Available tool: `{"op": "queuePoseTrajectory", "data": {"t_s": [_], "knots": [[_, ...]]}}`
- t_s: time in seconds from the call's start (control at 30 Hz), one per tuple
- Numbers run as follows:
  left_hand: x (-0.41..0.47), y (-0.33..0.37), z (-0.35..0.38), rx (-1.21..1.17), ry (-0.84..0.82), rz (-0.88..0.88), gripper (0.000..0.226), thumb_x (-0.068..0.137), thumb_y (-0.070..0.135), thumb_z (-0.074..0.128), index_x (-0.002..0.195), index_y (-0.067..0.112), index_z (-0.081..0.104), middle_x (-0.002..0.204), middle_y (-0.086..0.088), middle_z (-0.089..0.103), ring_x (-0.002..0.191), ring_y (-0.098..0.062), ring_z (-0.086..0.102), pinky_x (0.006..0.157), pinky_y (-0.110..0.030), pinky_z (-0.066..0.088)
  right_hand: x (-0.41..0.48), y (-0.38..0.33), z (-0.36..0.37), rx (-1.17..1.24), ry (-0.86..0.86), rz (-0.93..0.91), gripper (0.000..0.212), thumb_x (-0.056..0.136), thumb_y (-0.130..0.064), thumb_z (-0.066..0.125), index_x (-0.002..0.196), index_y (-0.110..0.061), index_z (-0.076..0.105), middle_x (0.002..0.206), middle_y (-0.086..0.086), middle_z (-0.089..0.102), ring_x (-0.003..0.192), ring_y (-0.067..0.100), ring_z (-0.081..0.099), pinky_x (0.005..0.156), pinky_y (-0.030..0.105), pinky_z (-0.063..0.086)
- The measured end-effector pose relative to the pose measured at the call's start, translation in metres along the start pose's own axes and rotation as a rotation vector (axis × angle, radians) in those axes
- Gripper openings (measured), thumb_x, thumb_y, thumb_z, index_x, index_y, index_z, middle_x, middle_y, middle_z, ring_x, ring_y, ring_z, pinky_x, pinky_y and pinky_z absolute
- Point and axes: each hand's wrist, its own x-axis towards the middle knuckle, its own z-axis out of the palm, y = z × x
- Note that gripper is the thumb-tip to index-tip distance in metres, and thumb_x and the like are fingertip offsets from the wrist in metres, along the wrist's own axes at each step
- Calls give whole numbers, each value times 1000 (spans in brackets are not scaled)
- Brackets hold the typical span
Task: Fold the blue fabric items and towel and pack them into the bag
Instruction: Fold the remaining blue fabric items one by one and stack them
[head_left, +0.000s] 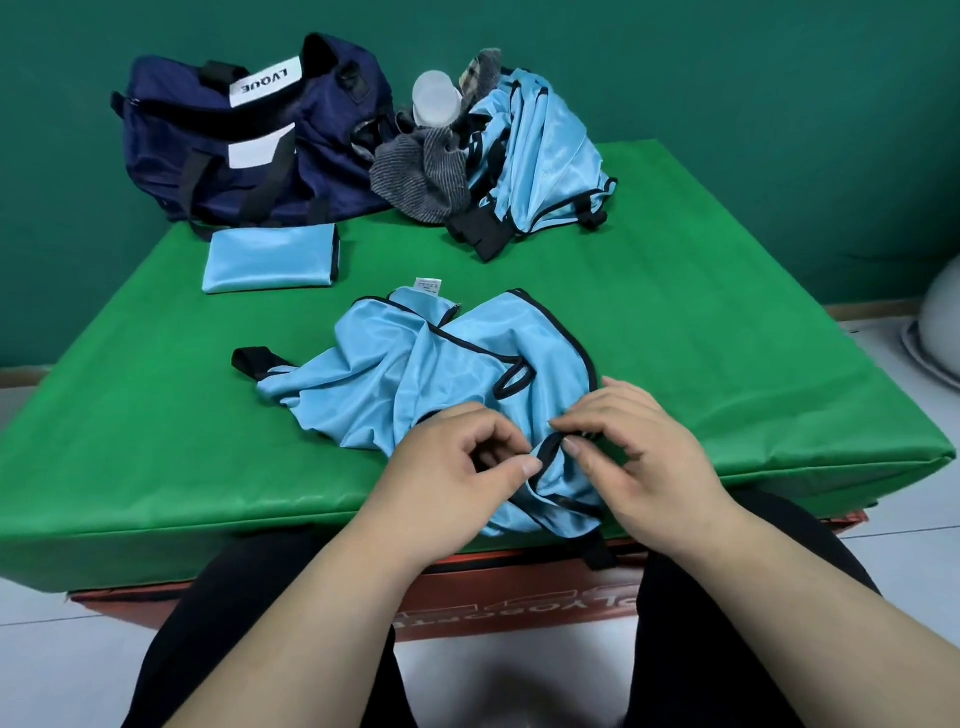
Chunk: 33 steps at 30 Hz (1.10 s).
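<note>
We pinch the blue vest's (415, 374) near black hem with left hand (457, 467) and right hand (644, 457); its bulk sprawls ahead, leftward.

Single head-worn wide-angle view, looking forward and down, close over the green table (727, 364), wall behind

White rounded object (943, 322): cut off at right edge, unidentifiable. Care label (427, 287) on blue vest (467, 374): print too small to read. Red box (519, 592): lettering partly covered by legs (234, 597). Clear bottle (435, 98): base buried in grey towel (415, 176).
</note>
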Motion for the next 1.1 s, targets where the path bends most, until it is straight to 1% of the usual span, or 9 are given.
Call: {"op": "queuePoseTrajectory", "data": {"t_s": [0.13, 0.23, 0.3, 0.43, 0.57, 0.67, 0.8, 0.97, 1.1], "knots": [[0, -1, 2, 17, 13, 45, 14, 76, 23, 83, 74, 29, 70, 82, 14, 62, 77, -8, 62, 70, -17, 47, -1, 1, 1, 19, 23, 3, 15, 91, -22, 66, 99, -14, 75, 93, -6, 70, 95, 15, 65, 106, 39, 41], [-1, 0, 5, 54, 13, 63, 12, 72, 35, 78, 76, 30, 68, 83, 14, 61, 79, -9, 62, 71, -27, 50, -1, 0, 1, 27, 43, -11, 16, 90, -24, 66, 96, -13, 75, 92, -5, 71, 93, 14, 66, 105, 37, 42], [-1, 0, 7, 85, 14, 65, 14, 73, 37, 79, 75, 30, 67, 83, 16, 60, 81, -7, 61, 73, -30, 51, -1, -1, 1, 32, 50, -14, 16, 90, -25, 67, 95, -13, 75, 91, -5, 71, 92, 15, 66, 105, 37, 42], [-1, -1, 9, 146, 12, 77, 19, 73, 45, 79, 76, 32, 66, 85, 17, 60, 86, -5, 59, 75, -31, 49, -1, -1, 1, 33, 59, -14, 16, 88, -26, 68, 94, -13, 76, 89, -5, 72, 91, 15, 67, 103, 38, 43], [-1, -1, 11, 202, 36, 101, 25, 71, 56, 68, 77, 33, 65, 82, 19, 60, 84, -2, 57, 78, -30, 48, -1, -2, 0, 26, 76, -32, 15, 87, -24, 71, 93, -11, 77, 88, -3, 72, 88, 16, 67, 102, 35, 44], [-1, -1, 13, 270, 51, 130, 17, 75, 49, 66, 75, 33, 63, 74, 18, 58, 81, -3, 54, 81, -33, 47, -1, -3, 1, 28, 72, -51, 10, 84, -18, 76, 92, -11, 77, 86, -2, 72, 87, 17, 67, 99, 35, 45], [-1, 0, 14, 327, 71, 132, 9, 75, 40, 64, 72, 32, 61, 68, 18, 53, 75, -4, 51, 82, -32, 46, -2, -2, 1, 38, 59, -61, 10, 84, -17, 76, 92, -12, 77, 86, -3, 72, 86, 16, 68, 99, 36, 46], [0, 1, 15, 350, 63, 113, 15, 75, 44, 57, 69, 30, 55, 67, 17, 52, 75, -4, 50, 82, -29, 42, -2, -1, 3, 55, 41, -44, 12, 86, -21, 74, 94, -12, 77, 86, -2, 72, 86, 18, 67, 98, 40, 47], [0, -3, 14, 350, 59, 126, 22, 79, 49, 60, 69, 31, 53, 67, 15, 53, 76, -5, 50, 81, -29, 42, -2, 1, 2, 47, 28, -14, 18, 88, -27, 70, 96, -13, 76, 85, -3, 70, 86, 20, 66, 91, 44, 48]]}}
